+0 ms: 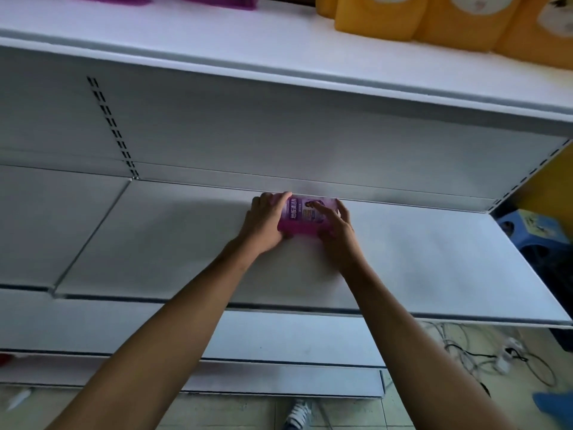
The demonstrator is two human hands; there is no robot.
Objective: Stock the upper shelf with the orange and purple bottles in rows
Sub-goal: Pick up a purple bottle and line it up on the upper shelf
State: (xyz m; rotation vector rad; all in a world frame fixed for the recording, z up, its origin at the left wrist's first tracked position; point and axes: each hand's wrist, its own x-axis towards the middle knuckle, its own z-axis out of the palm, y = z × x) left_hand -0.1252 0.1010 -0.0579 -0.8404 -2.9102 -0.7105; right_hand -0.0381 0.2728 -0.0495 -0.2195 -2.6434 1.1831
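We see a matt white painted-metal shelf [434, 259], a translucent glossy purple plastic bottle [305, 217] with a printed paper label, and smooth orange plastic bottles [434, 20] above.

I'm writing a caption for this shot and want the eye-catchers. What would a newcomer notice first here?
First, the two hands, left hand and right hand, gripping a purple bottle at the back of the middle shelf, against the rear panel. Next, the orange bottles standing on the upper shelf at top right, with purple ones at top left.
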